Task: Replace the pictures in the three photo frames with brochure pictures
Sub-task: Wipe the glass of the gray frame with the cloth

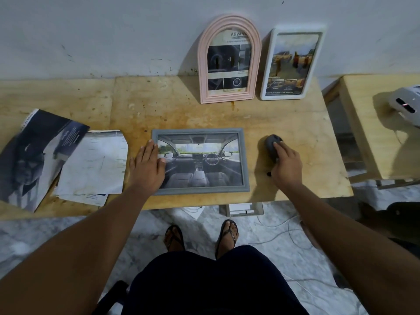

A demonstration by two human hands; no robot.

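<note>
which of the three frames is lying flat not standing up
The grey frame, flat on the table with the left hand resting on its edge; the pink arched frame and the white frame stand against the wall.

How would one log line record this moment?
left hand: flat on grey frame | right hand: holds dark object | pink frame, white frame: against wall

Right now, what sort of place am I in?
Probably a room at home used as a makeshift work spot: a stained wooden table against a scuffed wall, and a marble-look floor with loose cables.
</note>
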